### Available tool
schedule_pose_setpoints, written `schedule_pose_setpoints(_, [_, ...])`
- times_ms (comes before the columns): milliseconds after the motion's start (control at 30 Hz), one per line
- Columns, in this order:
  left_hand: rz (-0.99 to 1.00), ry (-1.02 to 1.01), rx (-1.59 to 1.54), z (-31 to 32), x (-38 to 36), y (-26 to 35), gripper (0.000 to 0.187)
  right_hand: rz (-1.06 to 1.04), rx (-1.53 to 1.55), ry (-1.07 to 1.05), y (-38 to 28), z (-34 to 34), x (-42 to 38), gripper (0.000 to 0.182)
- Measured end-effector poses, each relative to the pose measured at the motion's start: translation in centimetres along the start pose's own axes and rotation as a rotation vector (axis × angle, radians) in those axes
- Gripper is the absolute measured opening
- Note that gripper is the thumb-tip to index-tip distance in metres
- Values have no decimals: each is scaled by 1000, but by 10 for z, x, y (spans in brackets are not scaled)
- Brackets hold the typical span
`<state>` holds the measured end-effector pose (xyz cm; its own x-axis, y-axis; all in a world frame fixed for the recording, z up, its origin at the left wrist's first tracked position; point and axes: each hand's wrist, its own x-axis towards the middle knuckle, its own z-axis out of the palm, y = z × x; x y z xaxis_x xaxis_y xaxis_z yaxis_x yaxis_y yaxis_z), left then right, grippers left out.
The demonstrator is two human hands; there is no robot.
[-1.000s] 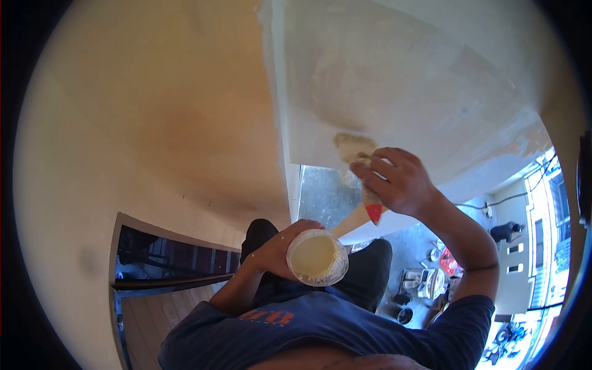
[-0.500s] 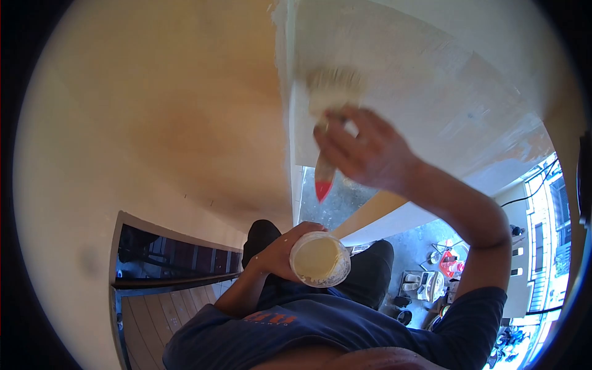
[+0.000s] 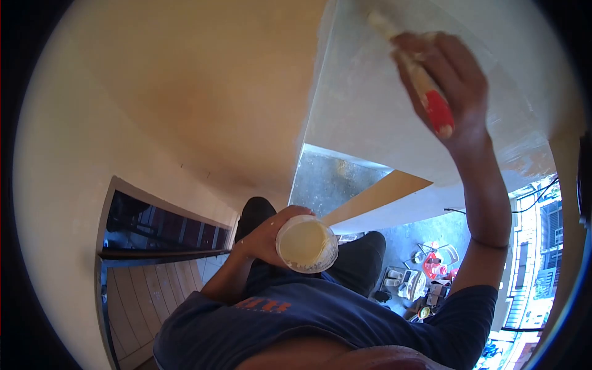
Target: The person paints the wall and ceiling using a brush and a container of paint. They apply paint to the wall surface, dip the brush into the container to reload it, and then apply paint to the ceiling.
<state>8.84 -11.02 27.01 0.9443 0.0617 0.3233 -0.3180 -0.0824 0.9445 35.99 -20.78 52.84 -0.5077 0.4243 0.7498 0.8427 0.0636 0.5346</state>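
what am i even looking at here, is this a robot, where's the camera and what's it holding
There is no robot: a person works bare-handed, and every picture comes from one camera on their head, looking forward and down. The wide lens bends everything. The left hand holds a cup of pale stuff. The raised right hand grips a red-ended brush before a whitish surface; blur hides whether it touches. Beside that is a tan surface. Lower right, on the floor, lie a red item and small clutter.
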Motion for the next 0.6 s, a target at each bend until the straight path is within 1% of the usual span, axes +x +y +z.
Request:
schedule_pose_setpoints(33, [-20,-27,-43,-1,-3,-3,113,-53,-74,42,-2,0,3,28])
schedule_pose_setpoints(67, [-27,-24,-53,-1,-3,-3,113,-105,-150,85,-3,-1,4,28])
schedule_pose_setpoints(133, [-6,-26,-108,0,-2,-1,115,-76,-122,32,-19,18,-18,30])
schedule_pose_setpoints(167, [29,-27,-102,0,0,5,101,-75,-152,-123,-36,25,-36,30])
schedule_pose_setpoints(200, [27,-41,-105,0,0,2,101,-74,-87,-193,-54,39,-55,31])
schedule_pose_setpoints(233, [12,-29,-193,1,-2,-2,89,-74,-16,-215,-71,58,-80,28])
schedule_pose_setpoints(267, [-3,-21,-279,1,-2,-5,77,-57,80,-283,-92,70,-104,27])
schedule_pose_setpoints(300, [-13,57,-309,6,-1,-7,49,-30,140,-310,-111,80,-124,27])
schedule_pose_setpoints(333, [-15,32,-308,9,-1,-9,49,-20,207,-297,-127,93,-142,28])
schedule_pose_setpoints(400, [-217,180,-412,8,-7,-16,34,68,307,-353,-159,112,-176,29])
schedule_pose_setpoints(433, [-216,14,-367,-5,-24,-52,104,140,360,-369,-174,119,-193,31])
schedule_pose_setpoints(467, [-218,-26,-349,-5,-28,-58,104,194,390,-353,-190,126,-209,33])
schedule_pose_setpoints(533, [-297,17,-424,-15,-33,-61,97,347,433,-365,-219,131,-224,29])
schedule_pose_setpoints(567, [-32,58,-438,3,-17,-28,93,407,431,-383,-229,130,-234,29])
schedule_pose_setpoints(600, [-32,24,-426,5,-16,-26,93,455,438,-382,-237,127,-242,30])
